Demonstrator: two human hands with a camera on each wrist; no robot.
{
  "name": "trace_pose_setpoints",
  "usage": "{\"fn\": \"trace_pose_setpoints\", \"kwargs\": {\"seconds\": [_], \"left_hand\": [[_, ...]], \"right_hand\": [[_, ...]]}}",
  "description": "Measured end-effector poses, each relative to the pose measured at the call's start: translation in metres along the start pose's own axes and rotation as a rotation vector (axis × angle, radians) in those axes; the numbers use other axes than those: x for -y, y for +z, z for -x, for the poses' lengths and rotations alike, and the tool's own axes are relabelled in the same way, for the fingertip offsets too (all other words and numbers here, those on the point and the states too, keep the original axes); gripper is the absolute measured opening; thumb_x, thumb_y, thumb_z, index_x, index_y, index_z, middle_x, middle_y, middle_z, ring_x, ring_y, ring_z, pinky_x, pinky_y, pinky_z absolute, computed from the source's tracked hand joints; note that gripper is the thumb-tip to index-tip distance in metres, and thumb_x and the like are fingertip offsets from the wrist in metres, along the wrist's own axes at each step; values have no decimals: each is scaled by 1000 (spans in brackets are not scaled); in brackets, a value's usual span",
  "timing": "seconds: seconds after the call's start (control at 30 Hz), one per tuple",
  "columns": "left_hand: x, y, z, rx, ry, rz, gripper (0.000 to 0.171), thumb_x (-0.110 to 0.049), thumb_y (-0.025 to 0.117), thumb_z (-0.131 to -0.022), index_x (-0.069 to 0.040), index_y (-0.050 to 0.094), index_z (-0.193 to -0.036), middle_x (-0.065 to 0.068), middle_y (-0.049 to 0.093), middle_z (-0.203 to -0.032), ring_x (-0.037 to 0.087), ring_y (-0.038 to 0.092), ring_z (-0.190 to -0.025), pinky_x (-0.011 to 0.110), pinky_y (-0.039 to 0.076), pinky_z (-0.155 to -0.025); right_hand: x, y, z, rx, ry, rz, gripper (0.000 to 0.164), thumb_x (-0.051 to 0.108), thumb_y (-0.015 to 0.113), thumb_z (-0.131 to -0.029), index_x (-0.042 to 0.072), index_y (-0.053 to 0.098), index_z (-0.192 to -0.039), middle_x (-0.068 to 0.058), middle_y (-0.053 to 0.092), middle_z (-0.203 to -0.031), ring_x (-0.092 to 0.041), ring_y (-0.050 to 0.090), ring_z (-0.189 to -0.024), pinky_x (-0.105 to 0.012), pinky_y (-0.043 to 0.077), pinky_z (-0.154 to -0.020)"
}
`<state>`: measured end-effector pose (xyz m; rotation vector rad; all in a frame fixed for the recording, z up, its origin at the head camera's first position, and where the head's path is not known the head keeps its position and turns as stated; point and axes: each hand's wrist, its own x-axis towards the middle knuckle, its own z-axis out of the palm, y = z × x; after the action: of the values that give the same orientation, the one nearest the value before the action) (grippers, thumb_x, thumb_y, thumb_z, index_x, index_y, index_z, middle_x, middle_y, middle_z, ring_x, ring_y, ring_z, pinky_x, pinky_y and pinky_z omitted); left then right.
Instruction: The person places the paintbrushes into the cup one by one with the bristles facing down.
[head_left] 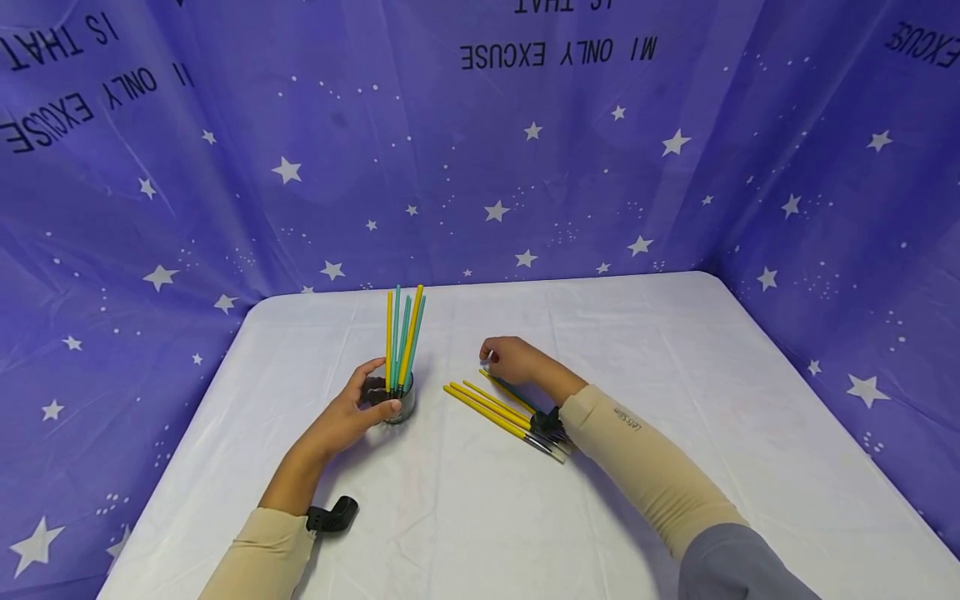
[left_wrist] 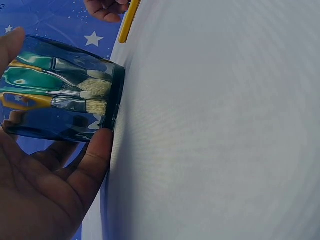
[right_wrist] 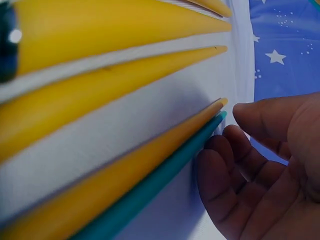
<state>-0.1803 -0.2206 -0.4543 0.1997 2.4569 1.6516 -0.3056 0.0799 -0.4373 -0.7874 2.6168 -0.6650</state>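
Note:
In the head view my left hand [head_left: 347,419] holds a clear drinking glass [head_left: 408,406], thumb on the near side and fingers behind. Paintbrushes [head_left: 409,342] with yellow and teal handles stand in it, and the left wrist view shows their pale bristles [left_wrist: 96,107] down at the glass base. Over to the right, my right hand [head_left: 517,360] hovers by the handle tips of several loose yellow paintbrushes [head_left: 487,410]. The right wrist view puts its thumb and loosely bent fingers beside the tip of a teal paintbrush [right_wrist: 165,176], with nothing gripped between them.
A white cloth [head_left: 450,517] covers the table. Purple curtains [head_left: 450,167] with white stars hang behind and at both sides. Each wrist wears a black camera; the left one [head_left: 333,515] juts out over the cloth.

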Motion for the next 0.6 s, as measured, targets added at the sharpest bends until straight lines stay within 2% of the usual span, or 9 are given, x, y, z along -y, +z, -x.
{"fn": "trace_pose_setpoints", "kwargs": {"seconds": [0.27, 0.6], "left_hand": [[1, 0, -1, -5, 11, -6, 80, -31, 73, -91, -26, 24, -154, 20, 47, -142, 38, 44, -133, 64, 17, -110], [2, 0, -1, -5, 9, -1, 80, -31, 73, -91, -26, 24, -154, 20, 47, -143, 38, 42, -133, 65, 17, -111]], "right_hand": [[3, 0, 2, 14, -12, 33, 18, 1, 56, -95, 6, 65, -109, -8, 64, -103, -20, 56, -89, -35, 47, -81], [6, -1, 0, 71, 10, 67, 19, -1, 55, -94, 6, 65, -109, -6, 63, -98, -20, 54, -87, -35, 46, -82]]}}
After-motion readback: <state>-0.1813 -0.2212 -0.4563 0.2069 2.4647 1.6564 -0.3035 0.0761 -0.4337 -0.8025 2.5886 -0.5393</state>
